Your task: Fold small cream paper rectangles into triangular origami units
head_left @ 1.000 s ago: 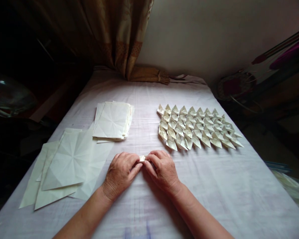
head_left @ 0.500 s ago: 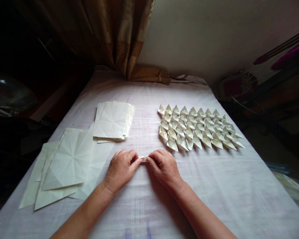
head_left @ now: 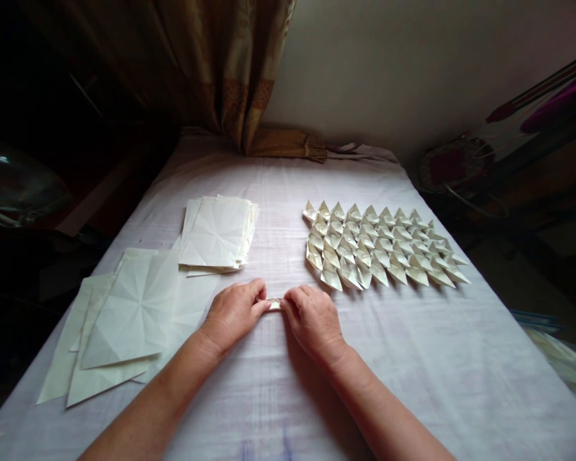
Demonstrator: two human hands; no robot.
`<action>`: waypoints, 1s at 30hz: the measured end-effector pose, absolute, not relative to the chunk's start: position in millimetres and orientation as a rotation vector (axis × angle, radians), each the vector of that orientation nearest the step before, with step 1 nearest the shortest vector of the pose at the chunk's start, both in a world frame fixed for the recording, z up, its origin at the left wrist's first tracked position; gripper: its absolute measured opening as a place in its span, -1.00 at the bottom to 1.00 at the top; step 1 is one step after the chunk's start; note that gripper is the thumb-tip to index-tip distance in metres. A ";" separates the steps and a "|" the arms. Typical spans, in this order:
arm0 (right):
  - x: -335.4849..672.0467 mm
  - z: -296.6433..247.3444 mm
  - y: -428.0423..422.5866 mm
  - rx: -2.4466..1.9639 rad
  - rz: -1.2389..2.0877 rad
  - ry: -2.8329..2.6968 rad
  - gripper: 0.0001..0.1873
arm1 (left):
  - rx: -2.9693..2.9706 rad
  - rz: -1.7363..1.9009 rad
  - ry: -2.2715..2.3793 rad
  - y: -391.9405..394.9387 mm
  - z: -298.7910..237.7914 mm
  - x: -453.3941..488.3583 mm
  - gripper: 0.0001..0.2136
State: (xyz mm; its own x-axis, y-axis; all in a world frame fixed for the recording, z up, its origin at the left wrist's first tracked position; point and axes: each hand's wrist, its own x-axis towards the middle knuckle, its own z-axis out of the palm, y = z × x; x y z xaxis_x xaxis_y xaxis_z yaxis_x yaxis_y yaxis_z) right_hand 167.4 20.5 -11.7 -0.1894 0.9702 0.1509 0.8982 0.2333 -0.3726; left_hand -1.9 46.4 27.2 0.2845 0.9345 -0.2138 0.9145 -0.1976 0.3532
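Between both hands (head_left: 235,310), cream folded paper (head_left: 275,305)

One camera gives the view, and it is worn on the person's head. It looks forward and down, along the length of the cloth-covered surface (head_left: 388,371). Both forearms (head_left: 158,390) enter from the lower border, so the left hand (head_left: 235,310) and the right hand (head_left: 314,323) appear quite near, a little below the centre. The curtain (head_left: 240,83) and the pale wall (head_left: 365,77) are farther away, in the upper part. The angle is wide: both side edges of the surface are included, and they come closer together toward the far end.
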 end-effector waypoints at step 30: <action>171.8 -23.5 -2.9 -1.360 0.155 -2.222 -0.68 | 2.695 0.199 1.272 4.5 -15.1 -31.8 -0.53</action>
State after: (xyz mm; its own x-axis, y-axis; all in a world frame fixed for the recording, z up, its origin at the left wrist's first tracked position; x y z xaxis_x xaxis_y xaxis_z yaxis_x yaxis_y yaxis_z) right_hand 171.8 -2.9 -23.5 -0.3564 0.8561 0.3742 0.7959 0.4880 -0.3583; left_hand -31.8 4.5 -15.1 0.6306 0.7743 0.0535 0.7537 -0.6274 0.1957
